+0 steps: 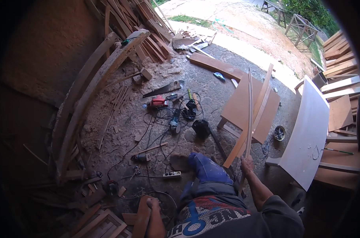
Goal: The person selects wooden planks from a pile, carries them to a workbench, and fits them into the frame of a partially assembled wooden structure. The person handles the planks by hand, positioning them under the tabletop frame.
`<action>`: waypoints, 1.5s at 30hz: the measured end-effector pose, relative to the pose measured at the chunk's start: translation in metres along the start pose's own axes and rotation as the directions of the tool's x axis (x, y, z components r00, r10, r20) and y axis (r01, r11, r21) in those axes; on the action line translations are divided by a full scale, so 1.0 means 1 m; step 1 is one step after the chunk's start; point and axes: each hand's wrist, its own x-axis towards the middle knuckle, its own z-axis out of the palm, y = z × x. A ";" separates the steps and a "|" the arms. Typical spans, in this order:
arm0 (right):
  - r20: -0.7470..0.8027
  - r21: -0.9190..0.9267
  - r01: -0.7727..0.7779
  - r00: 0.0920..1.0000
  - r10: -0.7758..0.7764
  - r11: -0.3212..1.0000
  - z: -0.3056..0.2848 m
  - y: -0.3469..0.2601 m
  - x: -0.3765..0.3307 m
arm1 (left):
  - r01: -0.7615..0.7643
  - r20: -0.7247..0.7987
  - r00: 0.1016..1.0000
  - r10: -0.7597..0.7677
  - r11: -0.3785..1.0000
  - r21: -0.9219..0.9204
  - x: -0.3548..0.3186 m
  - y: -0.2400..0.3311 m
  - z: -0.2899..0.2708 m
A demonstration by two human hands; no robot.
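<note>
My right hand (247, 163) is closed around the lower end of a long thin wooden strip (250, 115), which points away from me. Close beside this strip, long narrow boards (263, 95) lie slanted across a low brown table (237, 99). At the lower left, my left hand (153, 203) is closed at the edge of a short reddish wooden board (142, 218); its fingertips are hidden. A pale curved panel on legs (306, 131) stands to the right of my right hand.
A handsaw (162, 89), a red power tool (159, 102), an angle grinder (174, 121) and a power strip (172, 174) lie among cables on the floor. Curved timber beams (90, 87) stand at the left, with stacked lumber (140, 27) behind. A small bowl (279, 133) sits beside the table.
</note>
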 end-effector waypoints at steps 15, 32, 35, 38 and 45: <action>0.136 0.536 -0.371 0.925 0.356 0.758 0.031 -0.165 0.077 | -0.158 0.274 0.957 0.094 0.962 0.224 0.128 0.296 0.189; -0.346 0.120 -0.446 0.819 0.458 0.887 0.043 -0.240 0.321 | -0.621 0.727 0.686 -0.012 0.510 0.595 0.121 0.671 0.569; -0.355 0.126 -0.521 0.771 0.529 0.844 0.052 -0.257 0.389 | -0.694 0.748 0.660 -0.068 0.327 0.642 0.122 0.715 0.709; -0.405 0.063 -0.568 0.737 0.541 0.821 0.056 -0.250 0.424 | -0.805 0.893 0.448 -0.037 0.417 0.421 0.057 0.747 0.847; -0.471 -0.026 -0.680 0.655 0.591 0.733 0.056 -0.270 0.470 | -0.845 0.942 0.249 -0.223 0.425 0.324 -0.070 0.796 0.962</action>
